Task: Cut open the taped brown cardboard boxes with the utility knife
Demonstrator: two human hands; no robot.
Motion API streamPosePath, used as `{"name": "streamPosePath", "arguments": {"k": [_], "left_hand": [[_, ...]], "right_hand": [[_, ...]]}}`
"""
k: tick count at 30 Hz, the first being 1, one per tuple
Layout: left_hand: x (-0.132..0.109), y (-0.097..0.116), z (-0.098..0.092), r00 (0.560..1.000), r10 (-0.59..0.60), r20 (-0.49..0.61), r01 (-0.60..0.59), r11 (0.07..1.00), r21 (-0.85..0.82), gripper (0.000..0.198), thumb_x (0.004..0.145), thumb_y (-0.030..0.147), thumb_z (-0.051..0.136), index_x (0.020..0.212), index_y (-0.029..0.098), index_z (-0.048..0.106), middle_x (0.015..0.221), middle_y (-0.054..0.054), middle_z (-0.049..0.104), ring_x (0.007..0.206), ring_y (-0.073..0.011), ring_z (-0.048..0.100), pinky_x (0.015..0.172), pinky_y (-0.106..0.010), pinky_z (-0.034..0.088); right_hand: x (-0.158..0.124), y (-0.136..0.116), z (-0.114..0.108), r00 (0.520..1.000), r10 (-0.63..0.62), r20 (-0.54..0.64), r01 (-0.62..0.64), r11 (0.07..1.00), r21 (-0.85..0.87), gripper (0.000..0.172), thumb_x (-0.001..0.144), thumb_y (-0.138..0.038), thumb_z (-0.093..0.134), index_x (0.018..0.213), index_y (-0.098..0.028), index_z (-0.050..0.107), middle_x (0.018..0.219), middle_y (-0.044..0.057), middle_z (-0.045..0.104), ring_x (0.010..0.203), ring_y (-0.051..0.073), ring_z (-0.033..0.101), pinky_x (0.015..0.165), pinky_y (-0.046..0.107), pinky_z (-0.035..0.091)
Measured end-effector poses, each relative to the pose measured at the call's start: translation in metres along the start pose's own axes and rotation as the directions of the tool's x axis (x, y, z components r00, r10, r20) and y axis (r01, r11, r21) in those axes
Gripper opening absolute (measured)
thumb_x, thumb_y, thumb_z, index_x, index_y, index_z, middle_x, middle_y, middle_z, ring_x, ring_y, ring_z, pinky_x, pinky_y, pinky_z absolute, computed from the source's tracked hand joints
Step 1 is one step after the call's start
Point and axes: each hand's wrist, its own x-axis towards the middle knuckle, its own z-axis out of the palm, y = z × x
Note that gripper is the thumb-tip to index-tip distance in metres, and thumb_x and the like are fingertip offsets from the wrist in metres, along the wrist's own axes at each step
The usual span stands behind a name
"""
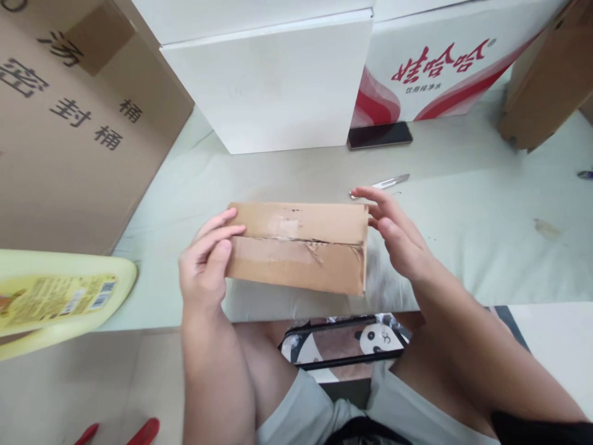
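A small brown cardboard box (296,266) lies near the front edge of the covered table, its top seam torn and partly taped. Around its left end, my left hand (208,259) is closed, thumb and fingers on the cardboard. My right hand (396,232) is at the box's right end with its fingers spread; whether the fingertips touch the cardboard, I cannot tell. Just beyond those fingers lies a metal scalpel (391,182), its handle end partly hidden by them.
A black phone (380,135) lies by a white and red carton (430,74). Left of it stands a white box (278,86). Large brown cartons (83,173) flank both sides. A yellow bottle (60,296) juts in at the left. Below the table edge shows a panda-printed surface (343,349).
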Motion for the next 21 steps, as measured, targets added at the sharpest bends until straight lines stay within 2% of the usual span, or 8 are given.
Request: {"name": "streamPosePath", "arguments": {"k": [2,4,7,9,12,15,17,21], "left_hand": [[0.004,-0.001,0.001,0.976,-0.127,-0.175,0.097,0.981,-0.168,0.019,0.084,0.033,0.068,0.083,0.022,0.083,0.115,-0.006,0.081,0.122,-0.0277,0.069,0.114,-0.043,0.047],[0.011,-0.002,0.003,0.881,-0.335,-0.335,0.218,0.914,-0.341,0.023,0.078,0.038,0.067,0.072,0.02,0.079,0.101,-0.006,0.082,0.112,-0.0261,0.071,0.103,-0.037,0.052],[0.018,0.001,0.009,0.684,-0.61,-0.399,0.366,0.761,-0.536,0.047,0.077,0.062,0.057,0.067,0.018,0.07,0.072,-0.005,0.073,0.078,-0.0229,0.071,0.065,-0.031,0.055],[0.017,0.004,0.016,0.649,-0.698,-0.304,0.45,0.674,-0.586,0.063,0.079,0.077,0.046,0.077,0.018,0.068,0.065,-0.003,0.066,0.059,-0.02,0.065,0.046,-0.027,0.045],[0.008,0.007,0.03,0.659,-0.752,0.008,0.653,0.567,-0.502,0.072,0.08,0.084,0.041,0.097,0.019,0.065,0.067,-0.003,0.067,0.041,-0.0159,0.058,0.033,-0.021,0.02],[0.001,0.009,0.048,0.528,-0.775,0.347,0.844,0.432,-0.317,0.066,0.087,0.076,0.039,0.104,0.017,0.064,0.063,-0.005,0.067,0.035,-0.0176,0.059,0.032,-0.02,0.01],[-0.001,0.012,0.059,0.445,-0.771,0.456,0.894,0.356,-0.27,0.058,0.092,0.067,0.038,0.107,0.018,0.064,0.063,-0.005,0.068,0.036,-0.0186,0.063,0.031,-0.019,0.012],[-0.004,0.019,0.076,0.483,-0.733,0.478,0.847,0.253,-0.468,0.044,0.093,0.056,0.051,0.116,0.02,0.064,0.084,-0.006,0.077,0.061,-0.0209,0.076,0.035,-0.018,0.037]], "right_hand": [[0.001,0.01,0.003,0.977,0.21,-0.028,-0.209,0.977,0.031,0.067,0.098,-0.075,0.041,0.149,-0.033,0.049,0.151,0.012,0.057,0.128,0.032,0.064,0.109,0.06,0.052],[0.002,0.016,0.006,0.951,0.302,0.063,-0.306,0.95,0.062,0.074,0.097,-0.078,0.037,0.153,-0.031,0.044,0.147,0.014,0.061,0.127,0.033,0.065,0.111,0.063,0.049],[-0.001,0.012,0.013,0.947,0.123,0.298,-0.163,0.98,0.113,0.077,0.099,-0.075,0.038,0.161,-0.029,0.036,0.16,0.013,0.051,0.147,0.032,0.051,0.124,0.061,0.037],[-0.005,-0.001,0.018,0.92,-0.09,0.382,0.058,0.994,0.096,0.075,0.101,-0.07,0.043,0.164,-0.032,0.031,0.171,0.008,0.036,0.161,0.03,0.029,0.133,0.058,0.022],[-0.009,-0.024,0.022,0.867,-0.334,0.37,0.341,0.939,0.047,0.069,0.102,-0.063,0.047,0.164,-0.036,0.033,0.177,0.001,0.02,0.166,0.029,0.009,0.135,0.057,0.008],[-0.008,-0.039,0.022,0.846,-0.477,0.237,0.498,0.867,-0.033,0.061,0.102,-0.056,0.05,0.158,-0.035,0.042,0.172,0.004,0.034,0.164,0.032,0.021,0.134,0.06,0.015],[-0.006,-0.041,0.021,0.834,-0.531,0.15,0.551,0.818,-0.165,0.056,0.099,-0.047,0.057,0.153,-0.034,0.048,0.158,0.007,0.051,0.157,0.034,0.035,0.132,0.063,0.023],[-0.003,-0.032,0.019,0.835,-0.55,-0.022,0.509,0.786,-0.351,0.061,0.093,-0.036,0.066,0.151,-0.033,0.05,0.128,0.011,0.06,0.131,0.033,0.057,0.116,0.06,0.048]]}}
